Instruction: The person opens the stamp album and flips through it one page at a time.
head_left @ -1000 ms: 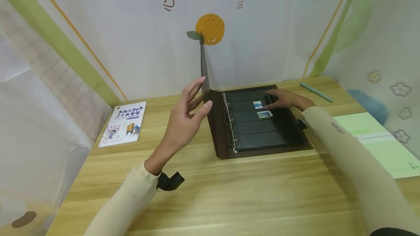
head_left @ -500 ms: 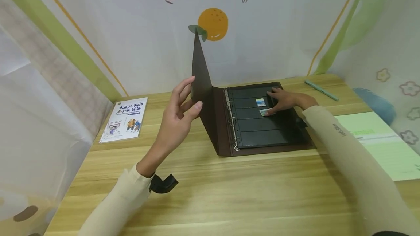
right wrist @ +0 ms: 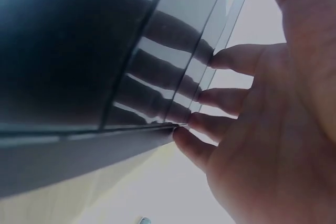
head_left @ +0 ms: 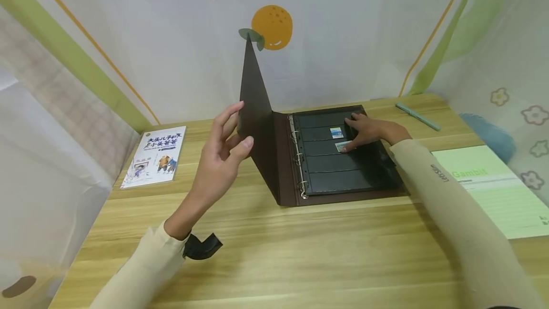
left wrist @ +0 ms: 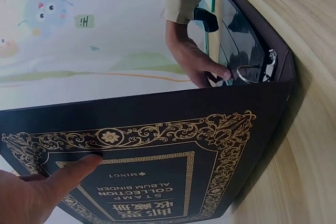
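A dark brown stamp album binder [head_left: 288, 156] lies on the wooden table, its cover [head_left: 257, 123] raised at a steep slant. My left hand [head_left: 220, 151] is at the cover's outer side, with fingers and thumb loosely bent against it. In the left wrist view, gold ornament and lettering decorate the outer cover [left wrist: 142, 171]. Inside, metal rings [head_left: 298, 156] hold a black pocket page [head_left: 339, 175]. My right hand [head_left: 371, 130] rests its fingertips on the page's right part. Its thumb touches one small stamp [head_left: 341, 147], partly covered; another stamp [head_left: 336, 132] sits just above.
To the left lies a white illustrated book [head_left: 154, 156]. A pale green notebook [head_left: 493, 190] lies at the right, partly behind my right sleeve. Behind it is a green pen [head_left: 417, 116]. A printed curtain [head_left: 334, 61] hangs along the table's back edge.
The cover has swung left, with my left hand moving left alongside it, so its inner face shows more. My right thumb has come onto the lower stamp.
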Motion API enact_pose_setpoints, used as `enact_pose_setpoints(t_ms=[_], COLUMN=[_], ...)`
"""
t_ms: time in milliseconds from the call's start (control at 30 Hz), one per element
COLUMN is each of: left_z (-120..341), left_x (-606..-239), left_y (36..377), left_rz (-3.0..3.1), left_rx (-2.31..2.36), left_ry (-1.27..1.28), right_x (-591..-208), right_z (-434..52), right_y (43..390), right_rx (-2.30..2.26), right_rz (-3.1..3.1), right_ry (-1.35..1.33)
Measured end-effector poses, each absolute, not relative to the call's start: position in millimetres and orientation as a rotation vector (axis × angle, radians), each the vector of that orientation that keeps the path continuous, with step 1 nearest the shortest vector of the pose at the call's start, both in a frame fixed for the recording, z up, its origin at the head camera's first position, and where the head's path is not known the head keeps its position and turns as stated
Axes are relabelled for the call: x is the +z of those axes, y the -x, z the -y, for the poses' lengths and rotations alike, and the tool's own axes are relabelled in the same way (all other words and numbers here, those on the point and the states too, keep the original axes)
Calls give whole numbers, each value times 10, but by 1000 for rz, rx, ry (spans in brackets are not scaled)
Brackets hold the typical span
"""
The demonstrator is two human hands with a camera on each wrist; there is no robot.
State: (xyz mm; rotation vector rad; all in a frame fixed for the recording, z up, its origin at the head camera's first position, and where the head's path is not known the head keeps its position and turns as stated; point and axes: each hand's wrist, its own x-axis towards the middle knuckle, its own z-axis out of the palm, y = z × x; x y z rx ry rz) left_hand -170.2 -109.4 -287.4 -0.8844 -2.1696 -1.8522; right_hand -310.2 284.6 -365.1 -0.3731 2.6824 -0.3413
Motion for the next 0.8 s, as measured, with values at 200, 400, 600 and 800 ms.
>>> enact_pose_setpoints(t_ms=[200, 400, 600, 800], left_z=[1117, 1175, 1297, 1394], left_x=[-2888, -2886, -2942, -2991], left_y=[1681, 1643, 1586, 1550], left_rz=[2124, 2101, 2023, 1921], left_rx=[-1918, -1978, -2020, -2144], left_ry=[914, 879, 787, 737], right_x=[-3606, -3621, -3608, -3556], right_z=[-2835, -2817, -2797, -2803], right_y=[3043, 2996, 2966, 2964], right_rx=[-286, -271, -247, -235], right_rz=[-2702, -2700, -2718, -2721], right_ry=[317, 303, 337, 331])
